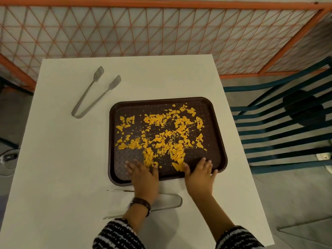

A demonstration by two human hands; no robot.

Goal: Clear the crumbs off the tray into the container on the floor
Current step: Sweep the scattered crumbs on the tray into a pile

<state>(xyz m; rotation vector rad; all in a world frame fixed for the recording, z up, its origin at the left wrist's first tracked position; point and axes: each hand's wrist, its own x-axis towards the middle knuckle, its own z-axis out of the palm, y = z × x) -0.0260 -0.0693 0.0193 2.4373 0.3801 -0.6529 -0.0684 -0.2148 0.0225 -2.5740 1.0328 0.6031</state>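
**Both hands flat on the tray's near rim**

The left hand (143, 175) and right hand (199, 175) lie with straight fingers across the near rim of the tray (124, 159), gripping nothing. The near tongs (168, 202) lie under the left wrist. The crumbs (161, 133) spread nearly to the rims, so any lift should probably stay level. The far tongs (93, 94) sit well apart. The table (71, 159) ends close on the right, beside the chair (278, 132). The container is not plainly visible.

Left sleeve (116, 234) and right sleeve (237, 238): knitted fabric with narrow black and white stripes, the cuffs ending on the forearms. Left wrist: watch (141, 203) on a dark, patterned strap. Left hand (143, 177) and right hand (199, 177): bare.
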